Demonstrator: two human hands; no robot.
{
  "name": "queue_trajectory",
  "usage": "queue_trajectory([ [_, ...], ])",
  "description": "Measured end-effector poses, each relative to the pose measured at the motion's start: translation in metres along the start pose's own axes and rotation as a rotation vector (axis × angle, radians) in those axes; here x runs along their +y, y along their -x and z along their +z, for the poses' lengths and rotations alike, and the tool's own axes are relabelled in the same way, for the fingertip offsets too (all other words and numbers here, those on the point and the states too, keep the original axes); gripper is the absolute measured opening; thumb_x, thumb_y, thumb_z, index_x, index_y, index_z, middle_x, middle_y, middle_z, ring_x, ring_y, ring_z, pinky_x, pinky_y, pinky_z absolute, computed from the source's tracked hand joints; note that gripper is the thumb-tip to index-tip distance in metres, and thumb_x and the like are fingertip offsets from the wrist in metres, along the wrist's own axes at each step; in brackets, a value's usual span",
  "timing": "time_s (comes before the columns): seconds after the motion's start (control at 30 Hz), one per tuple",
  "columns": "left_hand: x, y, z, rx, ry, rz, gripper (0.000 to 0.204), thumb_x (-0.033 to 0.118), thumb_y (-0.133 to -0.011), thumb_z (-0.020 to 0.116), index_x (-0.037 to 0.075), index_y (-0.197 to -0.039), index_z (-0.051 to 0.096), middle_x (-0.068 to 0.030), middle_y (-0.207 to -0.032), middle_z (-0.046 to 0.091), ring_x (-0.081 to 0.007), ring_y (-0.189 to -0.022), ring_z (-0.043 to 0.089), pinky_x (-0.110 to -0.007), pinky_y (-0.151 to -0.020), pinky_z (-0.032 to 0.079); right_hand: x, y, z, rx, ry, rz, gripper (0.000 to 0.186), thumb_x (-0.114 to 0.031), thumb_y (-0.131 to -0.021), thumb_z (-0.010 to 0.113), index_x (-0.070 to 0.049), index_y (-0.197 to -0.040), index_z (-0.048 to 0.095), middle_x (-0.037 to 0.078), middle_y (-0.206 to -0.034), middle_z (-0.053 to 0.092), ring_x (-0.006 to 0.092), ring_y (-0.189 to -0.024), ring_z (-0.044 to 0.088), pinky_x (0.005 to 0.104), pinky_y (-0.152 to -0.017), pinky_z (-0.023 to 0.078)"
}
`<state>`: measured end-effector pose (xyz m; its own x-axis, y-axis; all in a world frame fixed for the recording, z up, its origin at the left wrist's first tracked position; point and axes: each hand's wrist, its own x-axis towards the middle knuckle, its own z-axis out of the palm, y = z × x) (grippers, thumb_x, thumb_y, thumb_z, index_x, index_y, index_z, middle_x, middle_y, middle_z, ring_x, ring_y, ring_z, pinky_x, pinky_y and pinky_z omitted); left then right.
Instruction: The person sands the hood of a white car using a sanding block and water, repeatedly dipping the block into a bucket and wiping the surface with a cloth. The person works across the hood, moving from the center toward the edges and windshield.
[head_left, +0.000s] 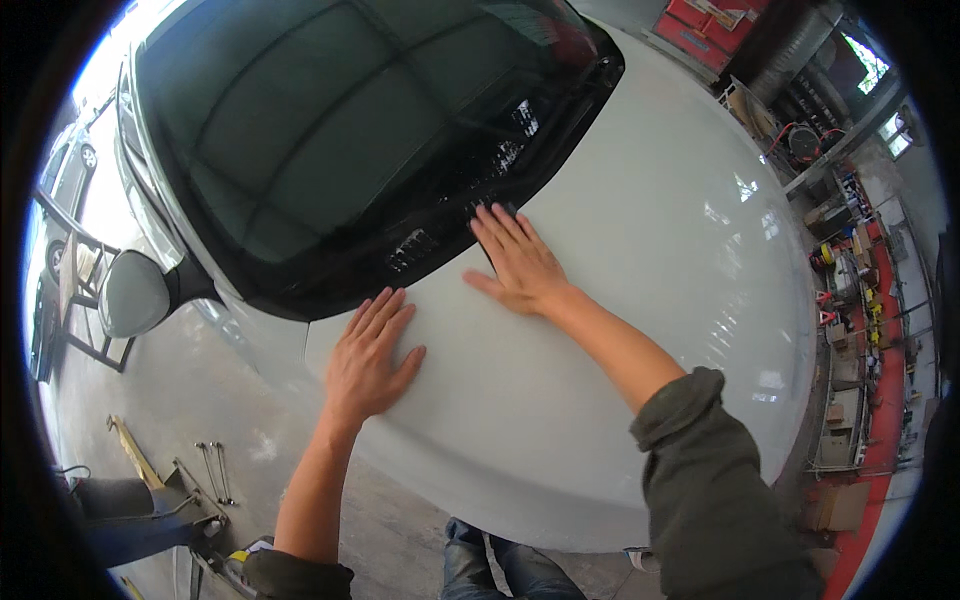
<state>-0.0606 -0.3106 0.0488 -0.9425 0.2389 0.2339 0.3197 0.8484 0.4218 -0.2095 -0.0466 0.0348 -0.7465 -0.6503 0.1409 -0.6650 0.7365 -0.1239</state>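
Note:
Both of my hands lie on the pale hood point(620, 250) of a car, just below its dark windshield point(300, 130). My left hand point(370, 365) rests flat near the hood's rear left corner, fingers stretched and thumb apart, with nothing in it. Further right, my right hand point(520, 262) is pressed flat by the windshield's lower edge, fingers extended and thumb out. A thin dark edge shows between its thumb and palm, and a dark bit sits at its fingertips; whether a pad lies beneath, I cannot tell. White reflections streak the black windshield base.
A side mirror point(137, 294) juts out on the left, near a metal frame stand point(85, 290). Floor tools and a yellow bar point(135, 452) lie lower left. Along the right run cluttered shelves point(845, 400) and a red strip point(880, 420); a red cabinet point(700, 35) stands far right.

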Motion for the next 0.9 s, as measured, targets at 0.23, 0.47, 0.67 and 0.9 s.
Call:
queue_trajectory([
  [0.23,-0.015,0.020,-0.007,0.022,-0.051,-0.045,0.053,0.025,-0.093,0.070,0.004,-0.140,0.063,-0.0132,-0.157,0.054,-0.0293,-0.151,0.044,-0.044,-0.129,0.030,-0.068,0.092,0.000,-0.118,-0.130,-0.183,0.081,-0.056,-0.104,0.052,-0.003,-0.163,0.035,0.013,-0.173,0.029,0.0300,-0.162,0.020,0.0483,-0.132,0.016],
  [0.47,-0.001,0.005,-0.004,0.005,-0.057,-0.037,0.053,0.025,-0.094,0.067,0.005,-0.143,0.062,-0.0123,-0.160,0.052,-0.0285,-0.154,0.040,-0.044,-0.130,0.027,-0.014,0.031,0.003,0.011,-0.009,-0.139,0.077,-0.055,-0.106,0.048,-0.005,-0.163,0.037,0.013,-0.172,0.031,0.0310,-0.161,0.022,0.0478,-0.132,0.016],
  [0.67,-0.009,0.011,0.001,0.027,-0.085,-0.071,0.053,0.027,-0.096,0.066,0.005,-0.143,0.062,-0.0128,-0.159,0.053,-0.0279,-0.153,0.041,-0.043,-0.130,0.028,-0.064,0.077,0.011,-0.050,-0.046,-0.175,0.089,-0.064,-0.106,0.040,0.003,-0.164,0.030,0.019,-0.172,0.027,0.0335,-0.162,0.018,0.0486,-0.132,0.012],
  [0.9,-0.010,0.019,-0.005,0.009,-0.088,-0.068,0.054,0.028,-0.096,0.065,0.005,-0.144,0.061,-0.0132,-0.159,0.052,-0.0286,-0.153,0.041,-0.043,-0.130,0.027,-0.047,0.149,-0.023,-0.241,-0.123,-0.386,0.094,-0.070,-0.101,0.045,0.001,-0.163,0.034,0.017,-0.172,0.028,0.0323,-0.162,0.020,0.0487,-0.131,0.014],
])
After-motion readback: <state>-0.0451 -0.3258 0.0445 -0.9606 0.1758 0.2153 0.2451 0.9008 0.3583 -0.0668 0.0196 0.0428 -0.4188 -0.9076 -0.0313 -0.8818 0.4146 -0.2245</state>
